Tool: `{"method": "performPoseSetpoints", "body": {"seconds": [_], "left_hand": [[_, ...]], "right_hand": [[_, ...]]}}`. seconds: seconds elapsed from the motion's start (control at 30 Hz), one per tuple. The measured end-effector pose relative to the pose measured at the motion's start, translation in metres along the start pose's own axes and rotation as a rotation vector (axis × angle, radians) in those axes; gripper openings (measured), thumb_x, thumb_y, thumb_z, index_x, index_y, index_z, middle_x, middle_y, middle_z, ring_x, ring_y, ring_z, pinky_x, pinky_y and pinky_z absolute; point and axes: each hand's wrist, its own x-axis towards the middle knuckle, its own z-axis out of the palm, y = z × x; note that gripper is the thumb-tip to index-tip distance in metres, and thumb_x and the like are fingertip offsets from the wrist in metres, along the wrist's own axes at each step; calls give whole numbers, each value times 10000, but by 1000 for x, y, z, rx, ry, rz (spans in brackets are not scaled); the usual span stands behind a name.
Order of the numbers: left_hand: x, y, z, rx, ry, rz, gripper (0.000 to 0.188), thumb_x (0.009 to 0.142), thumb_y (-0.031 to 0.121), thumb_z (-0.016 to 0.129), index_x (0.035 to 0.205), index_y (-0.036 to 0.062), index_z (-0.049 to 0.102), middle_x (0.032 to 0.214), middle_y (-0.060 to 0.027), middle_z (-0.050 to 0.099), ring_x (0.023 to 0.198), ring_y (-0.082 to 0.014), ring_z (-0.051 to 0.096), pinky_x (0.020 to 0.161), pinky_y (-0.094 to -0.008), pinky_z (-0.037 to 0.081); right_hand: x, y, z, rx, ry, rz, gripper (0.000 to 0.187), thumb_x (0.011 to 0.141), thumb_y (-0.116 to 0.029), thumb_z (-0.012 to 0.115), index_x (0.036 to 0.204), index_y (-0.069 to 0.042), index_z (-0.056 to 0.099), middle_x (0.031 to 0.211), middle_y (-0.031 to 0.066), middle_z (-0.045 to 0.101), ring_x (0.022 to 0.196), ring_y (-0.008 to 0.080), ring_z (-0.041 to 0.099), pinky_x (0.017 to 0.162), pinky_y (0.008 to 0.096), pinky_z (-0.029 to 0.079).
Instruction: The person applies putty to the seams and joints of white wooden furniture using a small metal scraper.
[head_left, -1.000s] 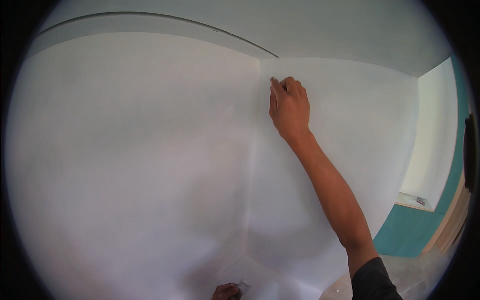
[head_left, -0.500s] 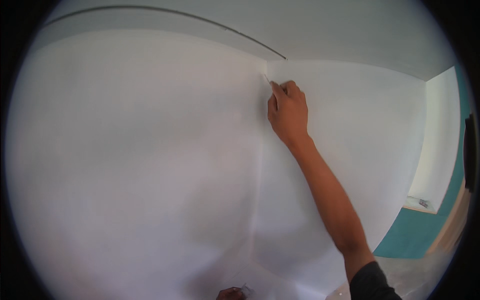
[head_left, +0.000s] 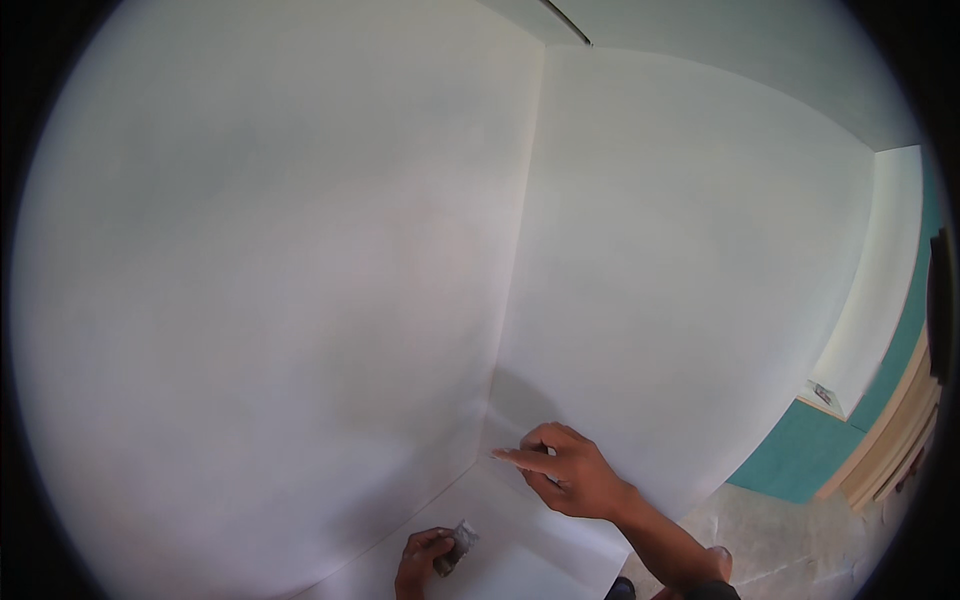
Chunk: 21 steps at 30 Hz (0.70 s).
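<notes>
Right hand [head_left: 570, 475] has dropped from high on the wall [head_left: 690, 210] to near the back corner of the white surface [head_left: 530, 545] — fingertips narrow, contents unclear — while left hand [head_left: 418, 562] pinches the small grey piece [head_left: 461, 543] over that surface, probably light and thin, best gripped near its lower end.

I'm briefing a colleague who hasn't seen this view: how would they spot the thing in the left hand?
Start at the corner where the two white walls meet and follow it down toward the lower edge. There the left hand holds a small grey piece, which juts out past its fingers. Its mottled grey sets it apart from the plain white around it.
</notes>
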Motion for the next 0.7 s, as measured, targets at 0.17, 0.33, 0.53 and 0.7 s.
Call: {"method": "performPoseSetpoints", "body": {"seconds": [0.17, 0.33, 0.53, 0.7], "left_hand": [[-1, -18, -5, 11, 148, 41, 216, 858, 74, 703, 1041, -40, 715, 891, -70, 720, 776, -148, 667, 730, -287, 515], [-12, 8, -1, -41, 8, -16, 180, 858, 73, 699, 1011, -20, 719, 886, -61, 719, 789, -149, 666, 746, -283, 510], [-17, -7, -8, 31, 134, 80, 172, 852, 82, 707, 999, -6, 718, 865, -49, 709, 794, -152, 659, 772, -289, 501], [-19, 20, 17, 91, 195, 84, 202, 841, 112, 730, 1006, -4, 718, 880, -37, 696, 828, -141, 630, 810, -288, 476]], "right_hand": [[-17, -1, -2, 51, -17, 83, 464, 815, 55, 655, 1240, -128, 687, 902, 60, 580, 790, 227, 578, 688, 340, 491], [-24, -1, -8, 105, -2, 78, 446, 862, 67, 628, 1265, -122, 671, 882, 64, 577, 770, 204, 583, 654, 311, 487], [-34, -9, 2, 280, 94, 261, 373, 932, 20, 613, 1282, -104, 652, 912, 99, 626, 783, 208, 605, 673, 299, 494], [-67, -6, 32, 254, 30, 469, 317, 991, -141, 625, 1303, -84, 633, 896, 100, 642, 767, 191, 595, 699, 315, 497]]}}
